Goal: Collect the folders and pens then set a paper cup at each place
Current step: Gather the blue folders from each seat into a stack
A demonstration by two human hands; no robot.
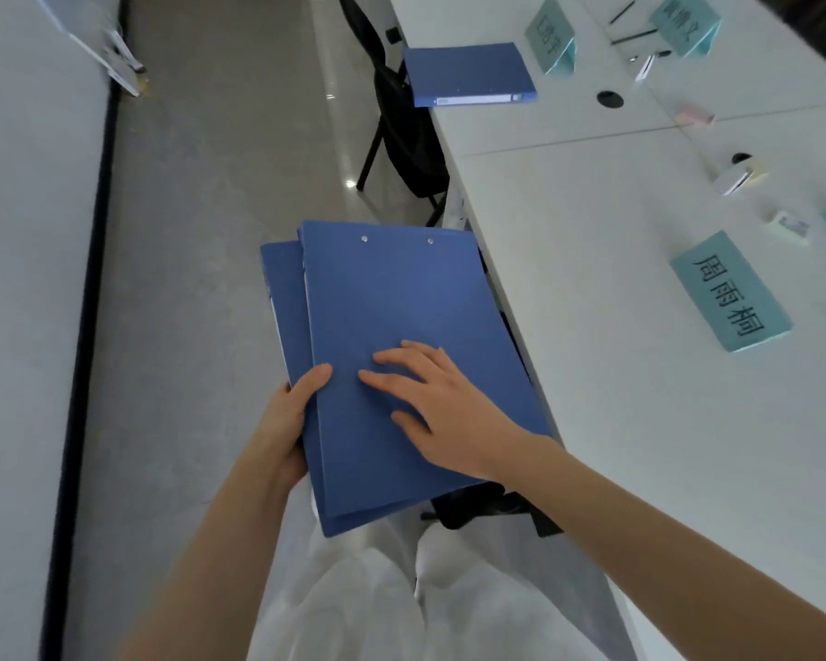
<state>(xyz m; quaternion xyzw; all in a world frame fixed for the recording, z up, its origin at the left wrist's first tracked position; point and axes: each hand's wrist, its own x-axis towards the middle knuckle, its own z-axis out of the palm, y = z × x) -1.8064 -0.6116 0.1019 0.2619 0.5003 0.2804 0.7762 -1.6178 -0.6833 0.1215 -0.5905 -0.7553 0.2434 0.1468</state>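
Folders (pixel 392 326) stacked (two, blue), long axis pointing away; left hand (pixel 287 422) grips edge, right hand (pixel 439 403) flat, fingers spread on top.

The grey tiled floor aisle (pixel 201 193) between the long white table (pixel 616 374) on the right and the pale surface with a dark edge (pixel 29 279) on the left lies open ahead. A black folding chair (pixel 401 126) stands against the table's near edge and juts into that aisle. On the tabletop, a closed blue folder (pixel 468 71) overhangs the edge above the chair. Broad bare table lies between that folder and the nearest teal name card (pixel 730 291). Further cards, black pens (pixel 633 38) and small blurred items crowd the far right strip.
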